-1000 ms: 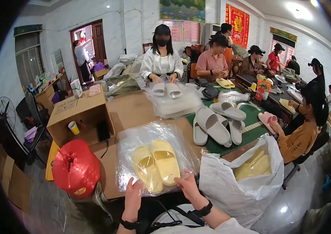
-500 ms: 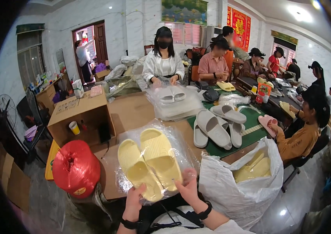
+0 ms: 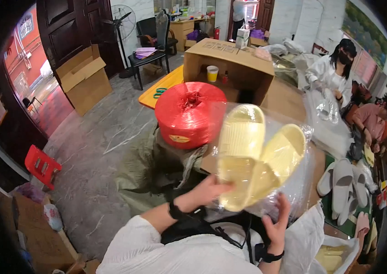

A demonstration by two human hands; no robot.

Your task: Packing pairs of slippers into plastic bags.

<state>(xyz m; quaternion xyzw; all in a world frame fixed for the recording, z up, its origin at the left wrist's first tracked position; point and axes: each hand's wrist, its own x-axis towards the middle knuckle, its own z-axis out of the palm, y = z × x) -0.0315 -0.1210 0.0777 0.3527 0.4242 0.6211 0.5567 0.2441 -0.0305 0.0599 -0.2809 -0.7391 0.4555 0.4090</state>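
Note:
A pair of pale yellow slippers point(image 3: 241, 130), inside a clear plastic bag point(image 3: 300, 185), is held up in front of me over the table edge. The two slippers fan apart at their far ends and overlap at the near ends. My left hand point(image 3: 209, 189) grips the near left side of the pair, thumb on top. By the lower right of the bag is my right hand point(image 3: 275, 226), its fingers spread and thumb apart; whether its fingertips touch the plastic is hard to tell. Left of the slippers sits a big roll of red plastic twine point(image 3: 191, 114).
Behind the twine stands an open cardboard box point(image 3: 230, 57) holding a yellow cup point(image 3: 212, 73). Grey slippers point(image 3: 342, 182) lie at right, near a white sack point(image 3: 305, 237) with yellow slippers inside. A co-worker point(image 3: 335, 68) handles clear bags. A red stool point(image 3: 42, 166) is at left.
My view has swung left, showing the doorway and floor. The bagged slippers have moved left relative to the table, toward the twine roll. My right hand has let go of them and opened.

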